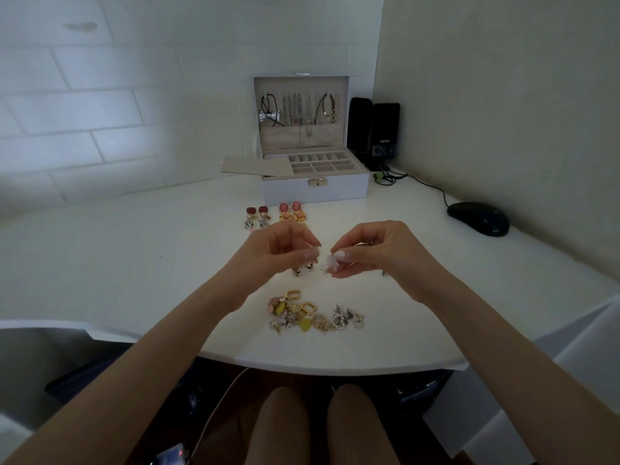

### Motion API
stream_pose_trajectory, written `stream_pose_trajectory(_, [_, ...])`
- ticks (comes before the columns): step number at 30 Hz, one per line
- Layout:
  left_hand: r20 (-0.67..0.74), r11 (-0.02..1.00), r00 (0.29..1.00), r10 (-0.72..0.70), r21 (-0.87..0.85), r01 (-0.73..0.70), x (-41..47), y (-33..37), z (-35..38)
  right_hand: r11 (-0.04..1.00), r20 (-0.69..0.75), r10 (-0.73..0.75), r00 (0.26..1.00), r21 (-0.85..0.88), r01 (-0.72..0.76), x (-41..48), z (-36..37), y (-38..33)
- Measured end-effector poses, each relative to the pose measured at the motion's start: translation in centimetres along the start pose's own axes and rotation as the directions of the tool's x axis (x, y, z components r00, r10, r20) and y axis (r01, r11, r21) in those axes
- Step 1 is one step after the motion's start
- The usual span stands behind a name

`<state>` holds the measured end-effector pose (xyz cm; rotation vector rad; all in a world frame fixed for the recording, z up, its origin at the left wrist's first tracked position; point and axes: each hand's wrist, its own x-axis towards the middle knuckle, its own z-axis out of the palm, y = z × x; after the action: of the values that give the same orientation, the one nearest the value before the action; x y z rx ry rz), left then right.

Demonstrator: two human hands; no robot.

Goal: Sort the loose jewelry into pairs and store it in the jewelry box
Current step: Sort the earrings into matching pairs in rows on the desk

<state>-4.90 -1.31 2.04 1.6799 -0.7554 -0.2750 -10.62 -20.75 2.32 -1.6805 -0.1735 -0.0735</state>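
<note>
A white jewelry box (pixel 315 189) stands open at the back of the desk, necklaces hanging in its lid and small compartments in its tray. In front of it lie paired earrings: dark red ones (pixel 256 216) and pink-and-gold ones (pixel 291 211). A heap of loose jewelry (pixel 313 313) lies near the desk's front edge. Above the desk, my right hand (pixel 369 250) pinches a small pale earring (pixel 328 265). My left hand (pixel 281 250) is raised beside it, its fingertips pinched on something tiny that I cannot make out. A small dark earring (pixel 303 268) lies below my left hand.
Two black speakers (pixel 374 132) stand right of the box, a black mouse (pixel 478 218) with its cable lies at the right. A beige insert (pixel 253 166) lies left of the box. Walls close the back and right. The desk edge (pixel 302 364) curves just before my knees.
</note>
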Motion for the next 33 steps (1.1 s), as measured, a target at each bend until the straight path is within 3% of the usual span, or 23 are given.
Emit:
stream_pose_trajectory(11, [-0.068,0.998,0.997,-0.046,0.041,0.049,-0.1,-0.1,-0.5,0.998,-0.037,0.024,0.999,-0.052,-0.026,0.7,1.0,-0.3])
stream_pose_trajectory(18, [-0.129,0.998,0.991,-0.033,0.045,0.039,-0.2,-0.1,-0.9,0.947,-0.065,-0.091,0.994,-0.315,0.066,1.6,1.6,-0.9])
stream_pose_trajectory(33, [-0.375,0.994,0.927,-0.027,0.091,0.066,1.5,-0.5,-6.2,0.977,-0.063,-0.087,0.994,-0.202,0.073,9.1,5.6,-2.3])
